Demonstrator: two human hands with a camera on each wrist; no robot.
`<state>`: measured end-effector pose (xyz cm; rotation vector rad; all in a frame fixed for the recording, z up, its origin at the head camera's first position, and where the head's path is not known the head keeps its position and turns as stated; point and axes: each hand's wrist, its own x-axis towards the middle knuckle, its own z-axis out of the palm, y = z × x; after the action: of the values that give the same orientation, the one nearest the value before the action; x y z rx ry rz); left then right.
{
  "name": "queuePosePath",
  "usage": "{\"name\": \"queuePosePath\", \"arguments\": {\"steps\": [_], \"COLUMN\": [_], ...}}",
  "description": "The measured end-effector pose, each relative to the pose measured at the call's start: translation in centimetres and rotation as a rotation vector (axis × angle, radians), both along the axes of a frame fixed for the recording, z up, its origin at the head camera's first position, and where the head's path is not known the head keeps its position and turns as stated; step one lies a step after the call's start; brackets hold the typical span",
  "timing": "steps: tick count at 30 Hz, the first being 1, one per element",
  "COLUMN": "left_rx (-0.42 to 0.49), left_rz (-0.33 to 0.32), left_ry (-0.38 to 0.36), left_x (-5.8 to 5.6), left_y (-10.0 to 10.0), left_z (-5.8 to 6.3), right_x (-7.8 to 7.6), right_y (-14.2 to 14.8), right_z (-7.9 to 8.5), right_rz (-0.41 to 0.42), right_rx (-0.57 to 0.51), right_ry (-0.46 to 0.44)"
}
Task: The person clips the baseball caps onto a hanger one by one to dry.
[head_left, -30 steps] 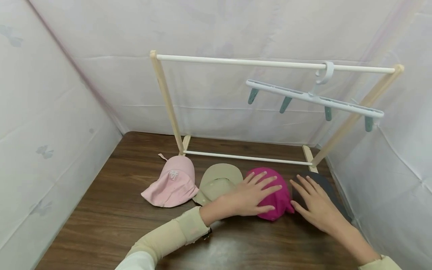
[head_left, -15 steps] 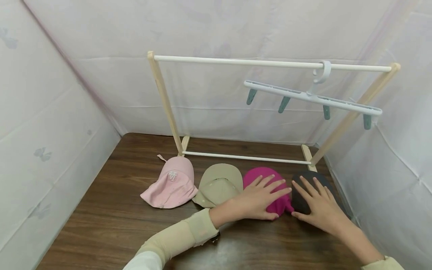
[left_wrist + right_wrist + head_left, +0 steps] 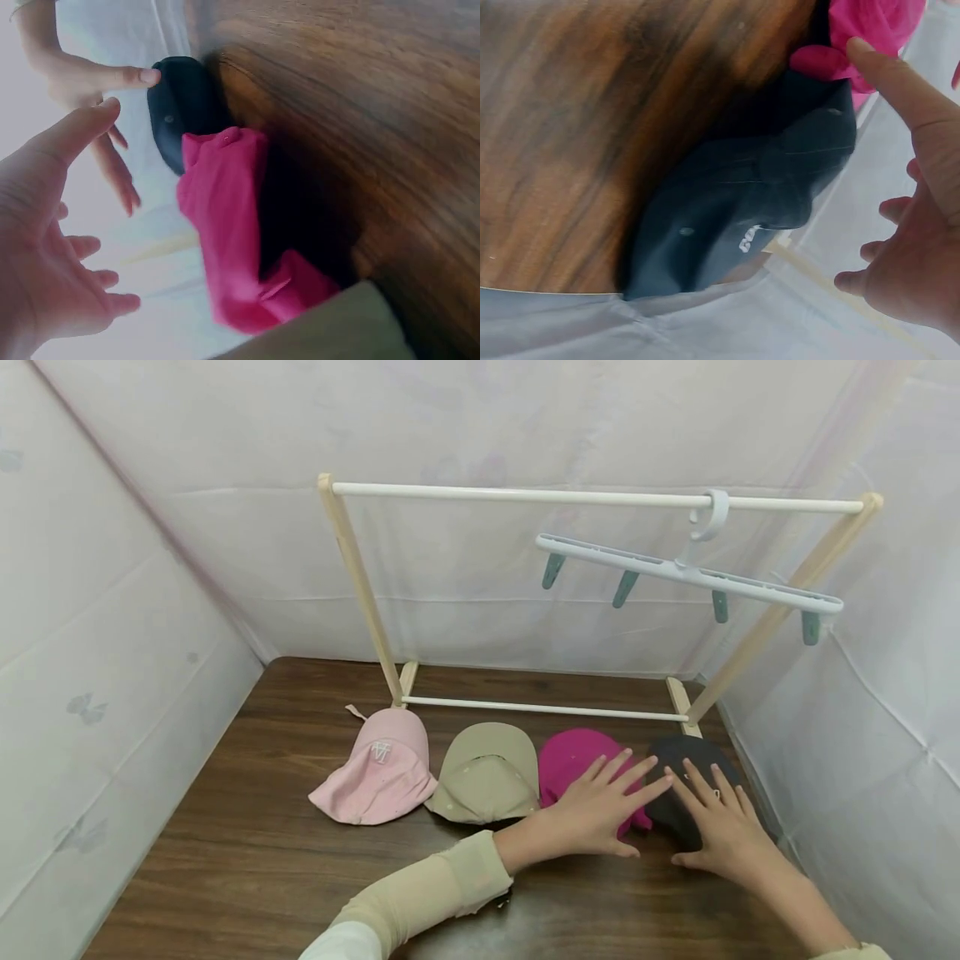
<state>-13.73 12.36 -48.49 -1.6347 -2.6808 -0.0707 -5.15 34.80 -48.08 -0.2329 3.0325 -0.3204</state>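
Note:
Four caps is more than I count out, so several caps lie in a row on the table: a pink cap (image 3: 382, 777), a beige cap (image 3: 486, 781), a magenta cap (image 3: 573, 760) and a dark cap (image 3: 678, 760) with white lettering. My left hand (image 3: 596, 810) hovers over the magenta cap's right side with fingers spread. My right hand (image 3: 723, 831) is spread above the dark cap. In the left wrist view the left hand (image 3: 52, 232) stands apart from the magenta cap (image 3: 225, 217). Neither hand holds anything.
Behind the caps stands a rack with a white top bar (image 3: 525, 493) and wooden legs. A pale blue hanger (image 3: 675, 568) with teal clips hangs from its right half. White curtain (image 3: 135, 652) encloses the wooden table (image 3: 225, 860).
Both hands have shifted: the left moved right across the magenta cap, uncovering more of it and the beige cap. The right moved slightly right and down, and the dark cap's lettering shows.

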Motion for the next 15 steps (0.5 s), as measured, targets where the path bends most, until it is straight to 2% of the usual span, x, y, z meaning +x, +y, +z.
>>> {"name": "queuePosePath", "arguments": {"steps": [5, 9, 15], "left_rx": [-0.001, -0.022, -0.059], "left_rz": [0.006, 0.002, -0.005], "left_ry": [-0.015, 0.002, 0.015], "left_x": [-0.3, -0.5, -0.5], "left_y": [1.6, 2.8, 4.3], "left_z": [-1.1, -2.0, -2.5], "right_x": [0.7, 1.3, 1.8], "right_y": [0.9, 1.5, 2.2], "right_z": [-1.2, -2.2, -3.2], "right_rz": [-0.012, -0.026, -0.055], "right_rx": [0.025, 0.039, 0.046], "right_ry": [0.039, 0.082, 0.118]}}
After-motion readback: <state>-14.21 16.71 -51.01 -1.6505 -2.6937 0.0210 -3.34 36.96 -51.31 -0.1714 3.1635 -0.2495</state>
